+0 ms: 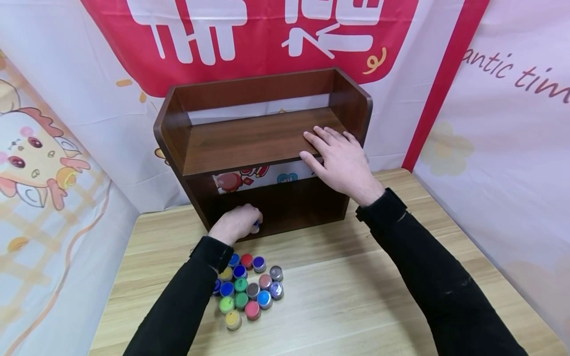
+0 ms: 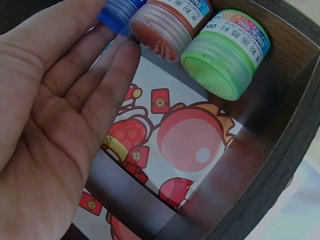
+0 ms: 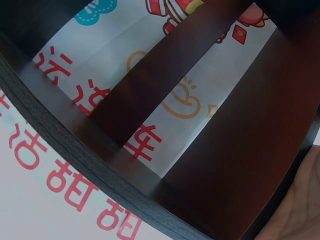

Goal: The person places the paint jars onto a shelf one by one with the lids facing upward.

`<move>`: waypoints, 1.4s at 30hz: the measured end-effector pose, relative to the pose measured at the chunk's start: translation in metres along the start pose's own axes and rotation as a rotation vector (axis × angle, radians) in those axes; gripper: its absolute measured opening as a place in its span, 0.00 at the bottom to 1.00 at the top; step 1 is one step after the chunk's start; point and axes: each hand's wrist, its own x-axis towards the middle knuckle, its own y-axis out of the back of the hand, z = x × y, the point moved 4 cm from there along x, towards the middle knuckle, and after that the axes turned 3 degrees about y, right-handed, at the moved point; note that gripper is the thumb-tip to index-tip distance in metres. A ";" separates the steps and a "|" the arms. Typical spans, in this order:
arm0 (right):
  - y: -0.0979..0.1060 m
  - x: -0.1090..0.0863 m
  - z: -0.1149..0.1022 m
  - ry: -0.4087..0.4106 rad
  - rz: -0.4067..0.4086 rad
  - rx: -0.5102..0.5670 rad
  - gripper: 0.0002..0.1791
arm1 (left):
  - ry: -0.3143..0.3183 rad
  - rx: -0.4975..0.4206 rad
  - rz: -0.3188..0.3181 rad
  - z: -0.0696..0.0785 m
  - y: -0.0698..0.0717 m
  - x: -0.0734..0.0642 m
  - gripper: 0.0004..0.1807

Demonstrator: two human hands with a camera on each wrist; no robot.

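My left hand (image 1: 237,223) reaches into the lower compartment of a dark brown wooden shelf (image 1: 258,143). Its fingers pinch a small blue paint jar (image 2: 121,16), seen at the top of the left wrist view. Right beside that jar are an orange-brown paint jar (image 2: 165,31) and a light green paint jar (image 2: 225,55), lined up toward the shelf's side wall. My right hand (image 1: 342,160) rests with spread fingers on the right part of the upper shelf board; only a bit of its palm (image 3: 292,200) shows in the right wrist view.
Several paint jars (image 1: 241,285) in blue, green, red, yellow and grey stand grouped on the wooden table (image 1: 338,296), beside the left forearm. Printed cloth (image 1: 392,113) hangs behind the shelf, with more on both sides.
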 end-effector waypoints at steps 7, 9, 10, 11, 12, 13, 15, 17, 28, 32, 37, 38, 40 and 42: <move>0.001 -0.001 0.000 0.002 -0.001 -0.002 0.41 | -0.023 0.001 0.027 0.005 0.005 -0.008 0.14; 0.001 -0.001 0.000 0.001 -0.005 -0.005 0.42 | -0.044 0.007 0.044 0.008 0.007 -0.012 0.15; 0.001 -0.001 0.000 0.000 -0.007 -0.004 0.42 | -0.064 0.007 0.054 0.010 0.008 -0.015 0.15; 0.001 -0.001 0.000 0.000 -0.009 -0.004 0.42 | -0.082 0.009 0.061 0.012 0.009 -0.018 0.15; 0.001 -0.001 0.000 0.000 -0.010 -0.002 0.42 | -0.098 0.009 0.061 0.013 0.009 -0.021 0.15; 0.001 -0.001 -0.001 0.000 -0.011 -0.003 0.42 | -0.111 0.011 0.056 0.015 0.008 -0.024 0.15; 0.001 0.000 -0.001 0.001 -0.012 -0.001 0.42 | -0.129 0.007 0.042 0.017 0.007 -0.029 0.15; 0.001 0.000 -0.002 0.002 -0.012 -0.002 0.42 | -0.134 0.003 0.025 0.019 0.004 -0.034 0.15; 0.001 -0.001 -0.001 -0.003 -0.012 -0.009 0.43 | -0.207 -0.026 0.009 0.029 0.000 -0.058 0.14; 0.001 0.000 0.000 -0.002 -0.009 -0.007 0.43 | -0.250 -0.061 -0.025 0.035 -0.002 -0.064 0.16; 0.001 0.000 0.000 0.000 -0.009 -0.004 0.43 | -0.271 -0.108 -0.086 0.042 -0.005 -0.070 0.16; 0.001 0.000 0.000 0.000 -0.009 -0.004 0.43 | -0.274 -0.113 -0.096 0.043 -0.007 -0.070 0.16; 0.001 0.000 0.000 0.001 -0.012 -0.004 0.43 | -0.277 -0.116 -0.114 0.045 -0.009 -0.072 0.15; 0.001 0.000 0.000 0.002 -0.014 -0.003 0.43 | -0.274 -0.105 -0.125 0.047 -0.012 -0.072 0.15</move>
